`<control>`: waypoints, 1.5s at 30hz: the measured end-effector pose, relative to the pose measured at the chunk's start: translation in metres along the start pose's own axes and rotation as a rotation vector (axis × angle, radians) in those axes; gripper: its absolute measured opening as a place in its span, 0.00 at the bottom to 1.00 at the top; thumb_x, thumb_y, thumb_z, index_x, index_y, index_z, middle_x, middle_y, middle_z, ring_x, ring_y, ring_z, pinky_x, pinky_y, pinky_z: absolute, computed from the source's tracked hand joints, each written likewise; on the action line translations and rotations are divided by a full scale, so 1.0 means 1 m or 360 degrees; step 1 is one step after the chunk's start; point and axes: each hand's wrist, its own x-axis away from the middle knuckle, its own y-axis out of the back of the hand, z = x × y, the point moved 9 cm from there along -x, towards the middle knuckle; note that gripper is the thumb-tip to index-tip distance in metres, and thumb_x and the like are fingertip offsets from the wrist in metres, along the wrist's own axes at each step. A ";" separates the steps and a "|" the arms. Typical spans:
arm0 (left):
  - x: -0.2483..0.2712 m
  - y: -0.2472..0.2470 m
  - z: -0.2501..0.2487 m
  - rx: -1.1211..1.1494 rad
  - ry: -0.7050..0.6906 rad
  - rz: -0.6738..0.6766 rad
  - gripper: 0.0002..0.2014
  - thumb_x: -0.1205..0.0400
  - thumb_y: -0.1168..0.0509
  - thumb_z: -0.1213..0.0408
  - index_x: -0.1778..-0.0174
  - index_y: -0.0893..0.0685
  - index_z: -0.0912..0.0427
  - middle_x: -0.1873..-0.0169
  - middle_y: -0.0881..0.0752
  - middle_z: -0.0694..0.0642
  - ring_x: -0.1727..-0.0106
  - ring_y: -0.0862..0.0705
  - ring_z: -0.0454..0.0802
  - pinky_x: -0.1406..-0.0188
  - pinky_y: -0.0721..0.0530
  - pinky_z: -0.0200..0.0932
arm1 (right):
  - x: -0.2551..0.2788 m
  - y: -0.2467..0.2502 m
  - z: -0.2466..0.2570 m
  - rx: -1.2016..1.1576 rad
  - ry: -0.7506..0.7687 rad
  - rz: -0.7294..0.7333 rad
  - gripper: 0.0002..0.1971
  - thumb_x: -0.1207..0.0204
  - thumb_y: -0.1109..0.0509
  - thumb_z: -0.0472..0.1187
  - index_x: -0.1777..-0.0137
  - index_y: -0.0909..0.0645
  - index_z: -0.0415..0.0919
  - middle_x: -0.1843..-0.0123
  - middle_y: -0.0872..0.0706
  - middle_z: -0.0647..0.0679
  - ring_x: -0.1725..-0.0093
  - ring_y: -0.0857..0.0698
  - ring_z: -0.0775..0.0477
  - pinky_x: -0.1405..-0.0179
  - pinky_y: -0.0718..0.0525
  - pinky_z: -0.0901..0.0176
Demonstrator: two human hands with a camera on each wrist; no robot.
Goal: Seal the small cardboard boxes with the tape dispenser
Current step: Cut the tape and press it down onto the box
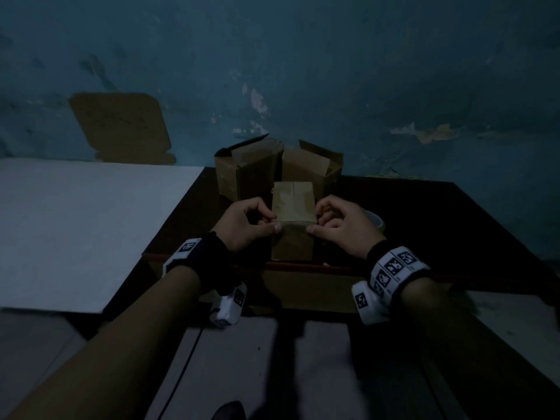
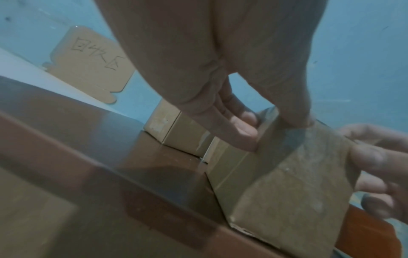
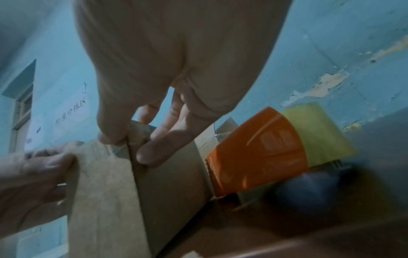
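Right now the small cardboard box (image 1: 292, 207) stands at the table's near edge betw. both hands, left hand (image 1: 247, 227) & right hand (image 1: 341, 228) each pinching its front top edge, tape dispenser (image 3: 260, 151) just right of the box, nearer the right hand.

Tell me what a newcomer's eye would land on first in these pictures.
First, the two hands meeting at the table's near edge: the left hand and right hand grip the top front edge of a small cardboard box from either side, thumbs on its front face. Next, the orange tape dispenser with its yellowish roll, lying on the dark table just right of that box. Behind stand two more boxes with raised flaps, against a peeling blue wall.
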 end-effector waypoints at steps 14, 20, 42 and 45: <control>-0.003 -0.005 0.008 0.0117 -0.0042 -0.0052 0.10 0.27 0.23 0.65 0.59 0.19 0.53 0.60 0.16 0.51 0.58 0.17 0.46 0.58 0.16 0.36 | -0.003 -0.006 -0.005 0.0144 0.0172 -0.0034 0.16 0.31 0.19 0.43 0.51 0.25 0.45 0.62 0.24 0.48 0.68 0.23 0.51 0.66 0.20 0.54; -0.001 -0.007 -0.001 -0.0122 -0.0166 -0.0072 0.13 0.26 0.24 0.63 0.53 0.22 0.53 0.54 0.15 0.51 0.53 0.15 0.46 0.54 0.15 0.40 | -0.006 -0.006 -0.004 0.0487 0.0215 -0.0023 0.18 0.30 0.22 0.49 0.48 0.27 0.52 0.62 0.23 0.52 0.68 0.23 0.56 0.69 0.20 0.61; -0.004 -0.002 -0.003 -0.0105 -0.0027 0.0048 0.11 0.25 0.26 0.58 0.53 0.18 0.57 0.45 0.15 0.50 0.43 0.16 0.47 0.43 0.16 0.54 | -0.003 -0.008 0.006 0.0587 0.0159 0.0169 0.15 0.25 0.27 0.55 0.47 0.31 0.56 0.64 0.16 0.49 0.70 0.18 0.56 0.69 0.18 0.59; -0.003 -0.003 -0.001 -0.0197 -0.0078 -0.0018 0.10 0.25 0.26 0.58 0.53 0.20 0.53 0.44 0.17 0.45 0.39 0.19 0.44 0.43 0.18 0.49 | -0.003 -0.009 0.001 0.0590 0.0220 0.0076 0.17 0.27 0.25 0.54 0.49 0.31 0.58 0.64 0.17 0.49 0.67 0.15 0.51 0.67 0.14 0.53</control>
